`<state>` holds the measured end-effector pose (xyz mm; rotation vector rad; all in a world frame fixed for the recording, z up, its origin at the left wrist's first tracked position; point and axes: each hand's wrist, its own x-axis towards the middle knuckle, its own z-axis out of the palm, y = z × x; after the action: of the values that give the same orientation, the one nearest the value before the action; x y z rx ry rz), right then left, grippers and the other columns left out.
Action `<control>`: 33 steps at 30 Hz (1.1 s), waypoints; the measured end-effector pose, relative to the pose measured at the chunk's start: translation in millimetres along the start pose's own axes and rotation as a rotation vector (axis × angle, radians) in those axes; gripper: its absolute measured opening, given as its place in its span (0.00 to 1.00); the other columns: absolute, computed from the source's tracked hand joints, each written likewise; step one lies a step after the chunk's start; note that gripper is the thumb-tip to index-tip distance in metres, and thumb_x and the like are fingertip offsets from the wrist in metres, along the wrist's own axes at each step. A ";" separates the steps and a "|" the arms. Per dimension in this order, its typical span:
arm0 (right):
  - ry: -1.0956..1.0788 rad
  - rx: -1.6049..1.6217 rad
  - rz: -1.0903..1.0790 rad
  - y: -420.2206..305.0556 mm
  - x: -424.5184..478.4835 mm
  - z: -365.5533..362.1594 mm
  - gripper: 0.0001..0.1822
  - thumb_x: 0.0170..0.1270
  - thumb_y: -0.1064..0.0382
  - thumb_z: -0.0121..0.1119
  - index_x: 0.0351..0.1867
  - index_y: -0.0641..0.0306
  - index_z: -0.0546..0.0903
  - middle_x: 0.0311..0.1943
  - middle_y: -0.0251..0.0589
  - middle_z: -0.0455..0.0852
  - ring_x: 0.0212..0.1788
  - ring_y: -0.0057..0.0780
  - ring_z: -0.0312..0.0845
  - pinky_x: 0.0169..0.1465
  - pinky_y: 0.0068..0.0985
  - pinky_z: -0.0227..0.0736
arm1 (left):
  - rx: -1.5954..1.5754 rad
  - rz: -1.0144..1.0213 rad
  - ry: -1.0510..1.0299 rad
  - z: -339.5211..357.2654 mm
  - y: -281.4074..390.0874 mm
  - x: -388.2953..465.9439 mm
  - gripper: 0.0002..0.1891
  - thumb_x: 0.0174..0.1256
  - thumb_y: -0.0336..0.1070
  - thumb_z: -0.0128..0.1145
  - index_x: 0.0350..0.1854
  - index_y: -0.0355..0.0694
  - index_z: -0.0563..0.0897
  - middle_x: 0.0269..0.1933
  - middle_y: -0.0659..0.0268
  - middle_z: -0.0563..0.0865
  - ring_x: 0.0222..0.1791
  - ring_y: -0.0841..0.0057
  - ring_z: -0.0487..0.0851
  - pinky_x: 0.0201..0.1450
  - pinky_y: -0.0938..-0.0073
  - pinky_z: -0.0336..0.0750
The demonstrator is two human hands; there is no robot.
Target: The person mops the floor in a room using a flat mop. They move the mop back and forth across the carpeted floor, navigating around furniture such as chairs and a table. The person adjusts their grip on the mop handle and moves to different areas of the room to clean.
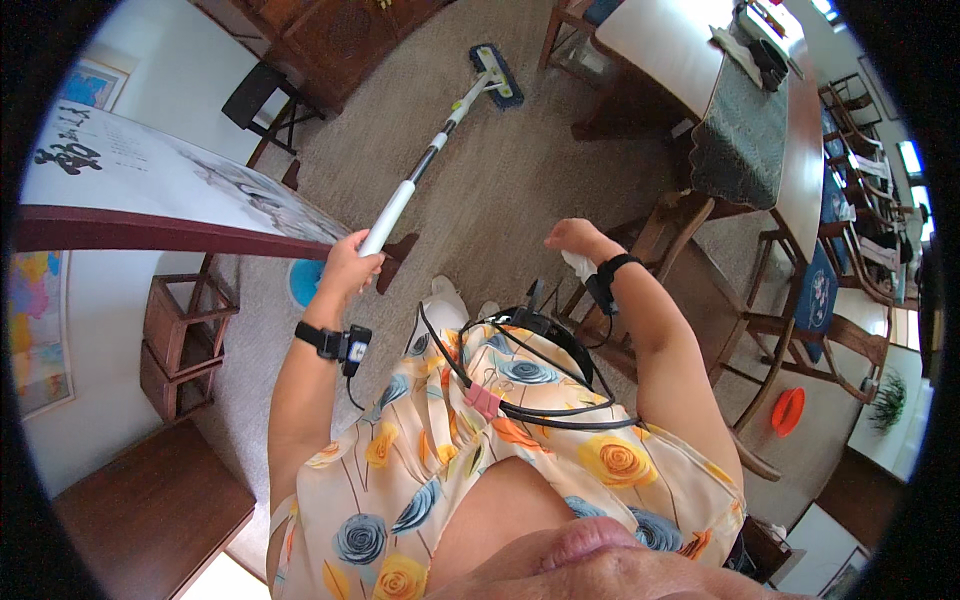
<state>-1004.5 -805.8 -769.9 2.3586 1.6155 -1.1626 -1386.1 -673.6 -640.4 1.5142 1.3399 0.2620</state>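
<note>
My left hand (351,264) is closed round the upper end of the white telescopic handle of a flat floor mop (391,214). The handle runs away from me to the mop head (496,76), whose dark blue fringed pad rests on the carpet-like floor. My right hand (576,235) is held out at the right with its fingers bent, off the mop handle. Something white, perhaps cloth or tissue, shows just under its palm; whether the hand grips it I cannot tell. Black straps with small devices are on both wrists.
A long wooden table (705,90) with a dark runner stands at the right, wooden chairs (675,232) beside it. At the left are a framed screen (172,229), a blue bucket or basin (306,282) and stacked wooden stools (180,330). A black folding stool (256,96) stands farther off.
</note>
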 end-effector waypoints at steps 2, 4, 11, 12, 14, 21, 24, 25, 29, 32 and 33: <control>0.014 0.017 0.014 -0.1 -7.5 -5.5 0.32 0.50 0.42 0.69 0.52 0.60 0.80 0.48 0.47 0.83 0.53 0.42 0.78 0.55 0.36 0.72 | 0.062 0.020 -0.006 -7.5 -5.7 -2.4 0.28 0.52 0.30 0.60 0.60 0.39 0.75 0.27 0.64 0.82 0.18 0.77 0.77 0.20 0.74 0.71; 0.031 -0.001 -0.036 7.3 -6.8 -4.4 0.34 0.48 0.43 0.71 0.54 0.61 0.79 0.48 0.47 0.83 0.53 0.42 0.77 0.55 0.36 0.73 | 0.482 0.408 0.155 -15.3 -14.5 -14.0 0.29 0.51 0.30 0.59 0.61 0.40 0.75 0.32 0.57 0.83 0.27 0.65 0.81 0.30 0.66 0.75; -0.008 -0.166 -0.062 21.8 10.2 -11.5 0.21 0.49 0.67 0.62 0.49 0.56 0.82 0.50 0.43 0.82 0.54 0.41 0.78 0.54 0.36 0.74 | 0.845 0.450 0.275 0.3 15.1 -63.0 0.28 0.51 0.30 0.56 0.61 0.42 0.76 0.38 0.48 0.81 0.40 0.49 0.81 0.44 0.55 0.75; 0.004 -0.221 -0.124 16.6 11.6 -15.0 0.20 0.49 0.68 0.61 0.48 0.56 0.83 0.50 0.43 0.83 0.53 0.41 0.78 0.54 0.36 0.74 | 0.848 0.459 0.267 -0.9 14.6 -67.8 0.28 0.51 0.29 0.55 0.60 0.42 0.76 0.38 0.49 0.81 0.39 0.50 0.81 0.44 0.56 0.75; 0.051 -0.184 -0.163 10.1 7.9 -24.9 0.16 0.51 0.68 0.59 0.43 0.58 0.84 0.47 0.42 0.83 0.51 0.43 0.78 0.53 0.36 0.74 | 0.842 0.486 0.267 -1.6 14.0 -75.2 0.28 0.51 0.28 0.55 0.60 0.41 0.76 0.37 0.49 0.81 0.38 0.50 0.81 0.43 0.57 0.76; 0.272 -0.093 -0.378 -8.4 22.8 -40.0 0.13 0.54 0.63 0.58 0.42 0.55 0.83 0.41 0.45 0.85 0.45 0.46 0.80 0.49 0.38 0.74 | 0.872 0.521 0.241 -4.7 39.9 -103.7 0.27 0.51 0.27 0.54 0.59 0.40 0.76 0.35 0.50 0.80 0.36 0.51 0.81 0.40 0.57 0.75; 0.221 -0.105 -0.409 -39.1 23.8 -45.9 0.14 0.54 0.61 0.58 0.43 0.55 0.82 0.41 0.46 0.85 0.44 0.47 0.80 0.48 0.39 0.74 | 0.846 0.501 0.258 3.9 38.3 -110.6 0.27 0.51 0.27 0.54 0.59 0.40 0.76 0.34 0.50 0.80 0.36 0.51 0.81 0.40 0.57 0.75; 0.232 -0.131 -0.460 -42.0 31.8 -45.7 0.14 0.54 0.61 0.58 0.44 0.55 0.82 0.41 0.46 0.85 0.44 0.47 0.80 0.48 0.39 0.74 | 0.836 0.501 0.266 5.3 40.1 -111.2 0.27 0.50 0.27 0.54 0.59 0.41 0.77 0.34 0.51 0.80 0.36 0.51 0.81 0.40 0.57 0.75; 0.223 -0.215 -0.567 -84.6 45.8 -62.9 0.20 0.52 0.61 0.59 0.49 0.56 0.78 0.39 0.47 0.84 0.47 0.48 0.79 0.49 0.39 0.74 | 0.813 0.510 0.297 9.4 36.4 -116.4 0.27 0.50 0.27 0.55 0.57 0.41 0.78 0.35 0.52 0.81 0.36 0.52 0.81 0.40 0.57 0.75; 0.280 -0.247 -0.606 -102.0 59.1 -68.4 0.23 0.52 0.64 0.58 0.53 0.61 0.74 0.44 0.52 0.80 0.50 0.51 0.77 0.51 0.39 0.74 | 0.810 0.544 0.323 17.1 33.0 -123.7 0.25 0.51 0.27 0.56 0.57 0.41 0.78 0.35 0.54 0.81 0.34 0.54 0.81 0.38 0.58 0.76; 0.332 -0.260 -0.600 -108.5 63.1 -68.7 0.26 0.52 0.64 0.59 0.56 0.60 0.72 0.48 0.53 0.77 0.52 0.52 0.75 0.52 0.40 0.73 | 0.813 0.584 0.347 20.1 30.4 -126.4 0.25 0.52 0.28 0.56 0.57 0.41 0.78 0.34 0.55 0.80 0.33 0.55 0.82 0.37 0.59 0.77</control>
<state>-1045.4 -677.7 -720.8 2.0342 2.5199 -0.5581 -1397.7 -783.2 -568.5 2.6473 1.3008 0.3817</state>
